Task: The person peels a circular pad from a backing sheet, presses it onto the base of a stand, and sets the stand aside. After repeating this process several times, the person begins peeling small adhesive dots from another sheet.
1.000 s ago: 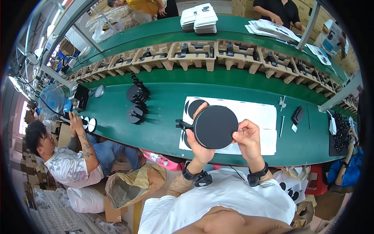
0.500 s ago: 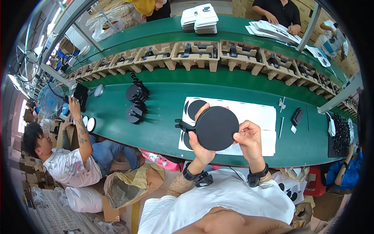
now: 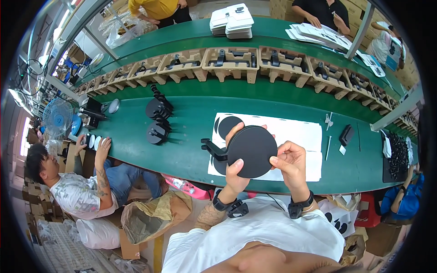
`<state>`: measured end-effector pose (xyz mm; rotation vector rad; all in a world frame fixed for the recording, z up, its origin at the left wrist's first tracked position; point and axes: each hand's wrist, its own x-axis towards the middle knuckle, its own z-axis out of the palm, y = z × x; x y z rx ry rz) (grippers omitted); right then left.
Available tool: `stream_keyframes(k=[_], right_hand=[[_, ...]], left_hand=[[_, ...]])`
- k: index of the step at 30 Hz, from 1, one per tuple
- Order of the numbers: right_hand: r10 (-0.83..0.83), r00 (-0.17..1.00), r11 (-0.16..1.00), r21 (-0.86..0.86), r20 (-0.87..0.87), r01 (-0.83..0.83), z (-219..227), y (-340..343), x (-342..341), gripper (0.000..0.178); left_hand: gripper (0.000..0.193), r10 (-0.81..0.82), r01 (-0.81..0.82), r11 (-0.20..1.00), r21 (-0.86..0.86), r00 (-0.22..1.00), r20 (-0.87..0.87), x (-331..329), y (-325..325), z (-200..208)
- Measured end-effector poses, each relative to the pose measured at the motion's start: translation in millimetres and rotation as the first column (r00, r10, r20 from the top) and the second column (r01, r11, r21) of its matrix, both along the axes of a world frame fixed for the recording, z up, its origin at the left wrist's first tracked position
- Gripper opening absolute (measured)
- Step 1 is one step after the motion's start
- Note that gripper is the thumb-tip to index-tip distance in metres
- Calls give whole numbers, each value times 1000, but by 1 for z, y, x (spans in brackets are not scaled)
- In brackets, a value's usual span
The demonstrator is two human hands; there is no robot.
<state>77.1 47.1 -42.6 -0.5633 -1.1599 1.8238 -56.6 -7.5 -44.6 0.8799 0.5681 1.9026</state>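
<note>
a green workbench [image 3: 191, 159] curves across a crowded workshop; beyond it a row of brown moulded trays [image 3: 231, 76] holds black parts [image 3: 221, 58], and a farther green table [image 3: 180, 34] bears a stack of white cards [image 3: 232, 20]. a seated co-worker [image 3: 86, 191] is at the left, near a blue fan [image 3: 58, 117]; a heap of small black pieces [image 3: 398, 157] lies at the right end. on the near part of the bench is a white sheet [image 3: 298, 131] with black circles [image 3: 230, 127]. over this sheet, between the hands, is a black disc mount [image 3: 252, 152]: its round flat face is turned up toward the head, its arm [image 3: 213, 149] points left and slightly away, and its long axis runs from that arm's tip rightward through the disc. the left hand [image 3: 236, 180] grips the disc's left side, thumb on the face, fingers behind; the right hand [image 3: 292, 167] has thumb and fingers pinched narrow on its right rim.
</note>
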Motion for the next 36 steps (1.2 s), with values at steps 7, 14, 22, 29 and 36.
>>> stream_keyframes(k=[7,14,22,29,36], right_hand=[[-2,996,1000,-5,92,3,4,7,1,13],[-195,841,933,361,505,0,6,25,-12,20],[-585,717,566,824,379,26,1,30,-10,33],[-401,911,-103,984,94,-147,9,23,-42,29],[-393,905,252,966,160,-61,-6,107,-126,25]], left_hand=[[75,36,-36,999,1,999,-7,5,-2,1],[74,276,-255,961,109,917,-288,2,5,-24],[67,150,-132,987,-96,965,213,-9,2,-13],[62,144,-114,986,-121,949,281,-27,10,-44],[59,-60,-108,919,-380,912,-405,-60,-3,-80]])
